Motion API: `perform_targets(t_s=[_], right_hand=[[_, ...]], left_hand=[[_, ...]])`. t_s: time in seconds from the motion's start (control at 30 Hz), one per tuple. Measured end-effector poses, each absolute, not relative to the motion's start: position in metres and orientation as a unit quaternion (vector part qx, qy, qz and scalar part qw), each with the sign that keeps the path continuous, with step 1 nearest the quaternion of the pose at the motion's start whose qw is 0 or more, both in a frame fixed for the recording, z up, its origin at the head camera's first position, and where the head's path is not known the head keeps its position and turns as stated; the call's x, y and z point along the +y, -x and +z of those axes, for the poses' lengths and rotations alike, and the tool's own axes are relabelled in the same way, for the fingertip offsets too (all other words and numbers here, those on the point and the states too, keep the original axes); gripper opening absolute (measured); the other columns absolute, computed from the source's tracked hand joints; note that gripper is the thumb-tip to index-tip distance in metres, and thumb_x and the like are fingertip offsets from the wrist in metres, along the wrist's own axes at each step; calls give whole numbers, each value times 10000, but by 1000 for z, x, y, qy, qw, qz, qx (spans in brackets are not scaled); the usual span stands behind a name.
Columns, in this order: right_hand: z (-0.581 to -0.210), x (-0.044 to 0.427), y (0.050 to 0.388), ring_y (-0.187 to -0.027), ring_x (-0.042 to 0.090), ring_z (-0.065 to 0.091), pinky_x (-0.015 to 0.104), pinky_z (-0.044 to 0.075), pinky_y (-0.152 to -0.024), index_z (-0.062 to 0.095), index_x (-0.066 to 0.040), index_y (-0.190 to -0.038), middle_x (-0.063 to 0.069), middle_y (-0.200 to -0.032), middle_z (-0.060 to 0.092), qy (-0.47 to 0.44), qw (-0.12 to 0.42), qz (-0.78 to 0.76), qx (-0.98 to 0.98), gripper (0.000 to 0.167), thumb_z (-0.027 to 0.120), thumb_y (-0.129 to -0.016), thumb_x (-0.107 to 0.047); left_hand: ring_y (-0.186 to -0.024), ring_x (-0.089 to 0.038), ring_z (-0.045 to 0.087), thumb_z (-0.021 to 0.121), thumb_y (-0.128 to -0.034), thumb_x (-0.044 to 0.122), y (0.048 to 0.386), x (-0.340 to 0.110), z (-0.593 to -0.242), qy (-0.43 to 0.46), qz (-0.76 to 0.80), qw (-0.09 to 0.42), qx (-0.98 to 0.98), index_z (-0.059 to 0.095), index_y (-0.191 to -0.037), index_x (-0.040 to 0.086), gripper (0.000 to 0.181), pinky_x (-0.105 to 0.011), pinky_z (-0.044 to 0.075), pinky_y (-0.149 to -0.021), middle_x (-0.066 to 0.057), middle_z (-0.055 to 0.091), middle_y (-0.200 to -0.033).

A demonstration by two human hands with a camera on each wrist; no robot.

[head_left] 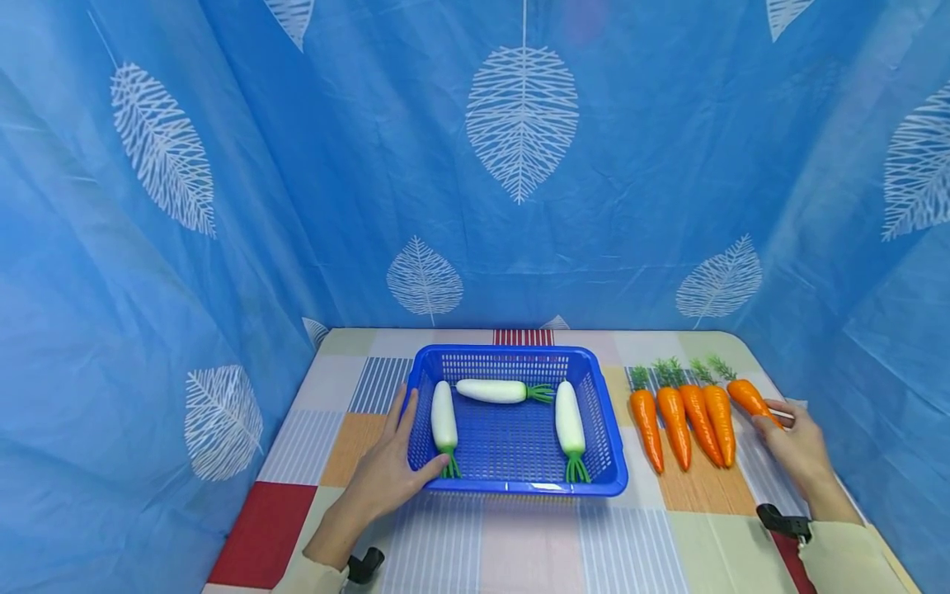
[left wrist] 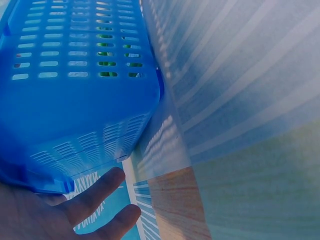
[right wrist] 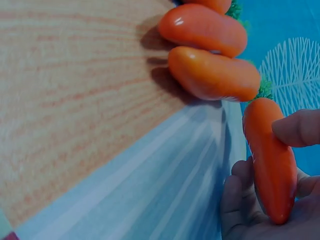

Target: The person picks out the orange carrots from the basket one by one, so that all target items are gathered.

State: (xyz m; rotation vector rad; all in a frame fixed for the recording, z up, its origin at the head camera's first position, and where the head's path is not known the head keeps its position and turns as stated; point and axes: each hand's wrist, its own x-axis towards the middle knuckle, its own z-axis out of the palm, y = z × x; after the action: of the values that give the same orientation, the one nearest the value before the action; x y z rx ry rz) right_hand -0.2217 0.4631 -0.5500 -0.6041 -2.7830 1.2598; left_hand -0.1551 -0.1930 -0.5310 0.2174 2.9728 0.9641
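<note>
My left hand (head_left: pixel 386 474) rests at the front left corner of a blue plastic basket (head_left: pixel 519 488), its thumb over the rim by a radish's green stalks. In the left wrist view, its extended fingers (left wrist: pixel 95 197) lie outside the perforated wall. Three white radishes lie in the basket: one on the left (head_left: pixel 444 417), one along the back (head_left: pixel 490 391), one on the right (head_left: pixel 569 421). My right hand (head_left: pixel 800 445) holds an orange carrot (right wrist: pixel 270 155) between thumb and fingers, at the right end of a row of carrots (head_left: pixel 674 425).
Several carrots with feathery green tops lie side by side right of the basket, tips toward me. The table wears a patchwork-patterned cloth (head_left: pixel 530 544). Blue curtains with white leaf prints (head_left: pixel 522 124) hang behind and along both sides.
</note>
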Motion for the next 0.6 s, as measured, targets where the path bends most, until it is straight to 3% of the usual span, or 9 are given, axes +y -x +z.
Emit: perform_targets(t_s=[0.1, 0.2, 0.3, 0.33, 0.47, 0.6], right_hand=[[-554, 465, 223, -1482, 631, 509, 172, 413, -766, 338, 140, -1729, 499, -1686, 409, 201, 7, 402, -894, 693, 515, -1205, -278], [-557, 466, 224, -1505, 646, 481, 402, 554, -937, 322, 125, -1744, 509, -1694, 386, 206, -4, 398, -894, 703, 516, -1202, -279], [-559, 467, 225, -1499, 660, 480, 595, 556, -1027, 320, 130, -1739, 518, -1688, 382, 202, -9, 385, -901, 702, 520, -1197, -269], [-559, 467, 225, -1496, 661, 483, 604, 559, -1029, 320, 129, -1738, 521, -1686, 383, 202, -10, 384, -901, 703, 526, -1193, -265], [-562, 468, 229, -1453, 659, 536, 388, 531, -870, 350, 138, -1717, 535, -1650, 427, 192, -7, 360, -913, 703, 569, -1172, -248], [-564, 468, 230, -1381, 653, 600, 245, 477, -775, 384, 153, -1684, 542, -1594, 487, 176, 2, 338, -924, 698, 608, -1152, -240]], left_hand=[[-1681, -609, 443, 776, -1028, 642, 155, -193, -531, -70, 308, 3, 949, 99, -1896, 166, 1199, -815, 614, -1096, -134, -38, -1994], [-1682, -608, 440, 778, -1024, 639, 154, -193, -530, -69, 307, 3, 949, 104, -1894, 156, 1202, -807, 612, -1107, -137, -38, -1993], [-1681, -608, 440, 779, -1026, 634, 154, -193, -530, -69, 307, 3, 949, 103, -1893, 153, 1200, -805, 612, -1108, -141, -40, -1992], [-1682, -608, 438, 778, -1026, 636, 154, -193, -530, -68, 307, 4, 949, 101, -1893, 154, 1201, -807, 611, -1109, -141, -39, -1992], [-1686, -607, 433, 774, -1026, 645, 154, -193, -531, -67, 307, 3, 949, 97, -1895, 161, 1203, -816, 602, -1117, -142, -38, -1992], [-1698, -601, 419, 769, -1022, 665, 155, -193, -532, -66, 305, 3, 950, 98, -1895, 163, 1210, -813, 591, -1137, -140, -37, -1993]])
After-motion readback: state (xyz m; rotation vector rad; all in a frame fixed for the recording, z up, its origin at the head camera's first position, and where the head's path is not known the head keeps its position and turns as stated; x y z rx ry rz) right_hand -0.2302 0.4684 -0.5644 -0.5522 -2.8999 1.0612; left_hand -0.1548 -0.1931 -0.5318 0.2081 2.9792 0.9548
